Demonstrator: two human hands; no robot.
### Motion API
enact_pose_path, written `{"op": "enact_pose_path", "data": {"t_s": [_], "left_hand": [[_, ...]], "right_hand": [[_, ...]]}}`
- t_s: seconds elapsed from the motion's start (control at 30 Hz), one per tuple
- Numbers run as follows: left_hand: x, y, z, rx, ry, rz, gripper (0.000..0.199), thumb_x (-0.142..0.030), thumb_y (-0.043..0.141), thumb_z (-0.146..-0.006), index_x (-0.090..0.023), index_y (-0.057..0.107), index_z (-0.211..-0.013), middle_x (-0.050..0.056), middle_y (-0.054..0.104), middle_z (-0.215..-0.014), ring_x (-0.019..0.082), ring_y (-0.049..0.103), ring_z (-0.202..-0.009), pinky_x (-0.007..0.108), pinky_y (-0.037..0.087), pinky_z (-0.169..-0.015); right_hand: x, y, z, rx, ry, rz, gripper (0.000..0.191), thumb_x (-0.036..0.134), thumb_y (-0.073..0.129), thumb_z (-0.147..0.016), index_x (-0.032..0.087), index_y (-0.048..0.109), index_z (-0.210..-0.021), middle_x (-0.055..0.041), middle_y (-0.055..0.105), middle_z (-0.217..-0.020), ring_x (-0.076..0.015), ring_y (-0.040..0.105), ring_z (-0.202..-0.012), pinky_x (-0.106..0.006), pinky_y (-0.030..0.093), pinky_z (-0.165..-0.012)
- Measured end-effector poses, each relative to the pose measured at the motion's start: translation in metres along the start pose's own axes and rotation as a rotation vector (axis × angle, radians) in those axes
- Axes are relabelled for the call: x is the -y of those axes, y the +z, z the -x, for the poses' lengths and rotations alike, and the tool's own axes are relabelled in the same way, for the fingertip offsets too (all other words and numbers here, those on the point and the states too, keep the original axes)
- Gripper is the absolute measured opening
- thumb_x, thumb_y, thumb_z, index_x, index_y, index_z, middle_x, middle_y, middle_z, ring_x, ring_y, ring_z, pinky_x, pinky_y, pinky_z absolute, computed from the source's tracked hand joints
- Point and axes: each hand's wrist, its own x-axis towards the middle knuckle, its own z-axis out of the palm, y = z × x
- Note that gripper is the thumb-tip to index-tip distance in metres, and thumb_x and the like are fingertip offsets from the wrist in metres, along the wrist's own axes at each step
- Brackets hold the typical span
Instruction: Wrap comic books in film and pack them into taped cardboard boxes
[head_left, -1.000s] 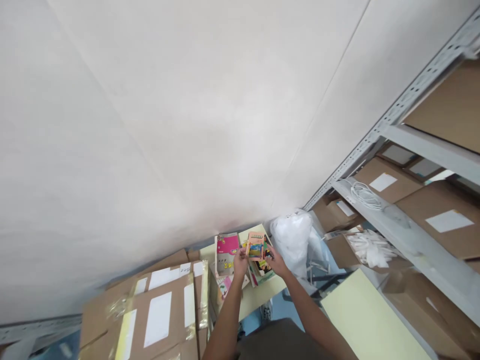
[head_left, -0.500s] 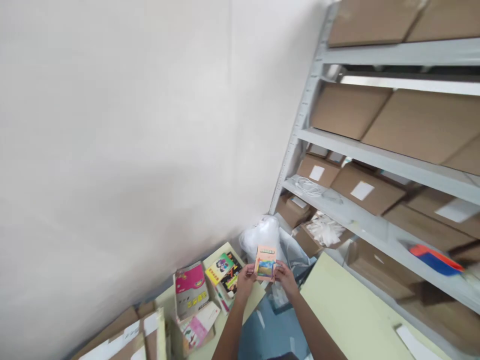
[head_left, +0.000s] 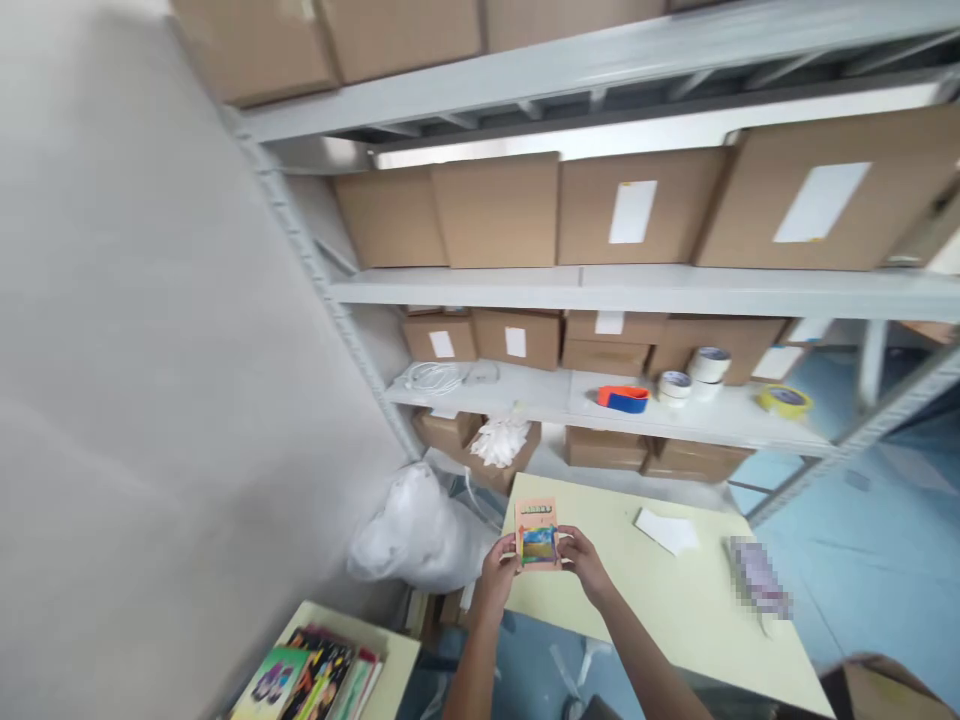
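Observation:
A small orange-pink booklet [head_left: 538,540] with a colourful picture on its cover is held up in front of me. My left hand [head_left: 498,572] pinches its left edge, and my right hand [head_left: 583,562] grips the right edge. Both hands are over the near left part of a pale yellow table [head_left: 600,590]. Folded white paper [head_left: 667,531] lies on that table, to the right of the booklet.
Grey metal shelving [head_left: 525,289] with cardboard boxes [head_left: 495,212] rises behind the table. White tape rolls [head_left: 709,364] and an orange-blue band [head_left: 623,398] sit on a shelf. A white plastic bag [head_left: 420,530] stands at left. Books [head_left: 322,680] are stacked lower left.
My view has turned right, from the wall and book pile to the shelving and pale table. The booklet came along, still held by both hands.

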Motion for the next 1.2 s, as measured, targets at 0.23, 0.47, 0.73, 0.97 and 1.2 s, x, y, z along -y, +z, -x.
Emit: {"op": "enact_pose_path", "data": {"t_s": [0.23,0.47,0.73,0.97,1.2], "left_hand": [[-0.021,0.119,-0.031,0.201,-0.034,-0.005,0.055,-0.031,0.084,-0.057,-0.017,0.078,-0.110,0.009,0.075,-0.100,0.018,0.070,-0.080,0.030,0.057,-0.074],[-0.018,0.151,-0.055,0.211,0.118,-0.216,0.050,-0.034,0.085,-0.061,-0.017,0.080,-0.107,0.014,0.077,-0.109,0.027,0.075,-0.096,0.036,0.061,-0.081],[-0.044,0.181,-0.060,0.459,0.301,-0.241,0.054,-0.046,0.081,-0.078,-0.020,0.078,-0.125,0.014,0.077,-0.126,0.029,0.074,-0.113,0.042,0.057,-0.102],[-0.086,0.152,-0.088,0.464,0.161,-0.066,0.058,-0.049,0.083,-0.073,-0.015,0.079,-0.120,0.011,0.081,-0.107,0.027,0.076,-0.093,0.037,0.061,-0.085],[-0.088,0.124,-0.116,0.640,0.009,0.073,0.065,-0.050,0.088,-0.069,-0.016,0.077,-0.123,0.011,0.080,-0.107,0.025,0.076,-0.088,0.038,0.063,-0.081]], "right_hand": [[0.056,-0.083,0.009,-0.126,-0.044,-0.147,0.047,0.042,0.088,-0.068,0.029,0.066,-0.107,0.0022,0.072,-0.082,-0.0206,0.069,-0.080,-0.033,0.054,-0.075],[0.064,-0.104,0.014,-0.199,-0.105,-0.154,0.048,0.049,0.089,-0.071,0.027,0.066,-0.107,-0.0021,0.078,-0.096,-0.0216,0.072,-0.083,-0.035,0.055,-0.078],[0.078,-0.074,-0.017,-0.150,-0.345,0.137,0.045,0.047,0.084,-0.074,0.027,0.074,-0.112,-0.0114,0.071,-0.136,-0.0333,0.071,-0.114,-0.048,0.060,-0.090],[0.088,-0.043,-0.047,-0.284,-0.374,0.312,0.049,0.048,0.080,-0.074,0.030,0.077,-0.120,-0.0101,0.070,-0.139,-0.0345,0.065,-0.127,-0.049,0.060,-0.095],[0.105,-0.030,-0.039,-0.219,-0.204,-0.038,0.063,0.047,0.089,-0.069,0.026,0.071,-0.126,-0.0068,0.080,-0.108,-0.0287,0.076,-0.094,-0.046,0.060,-0.086]]}}
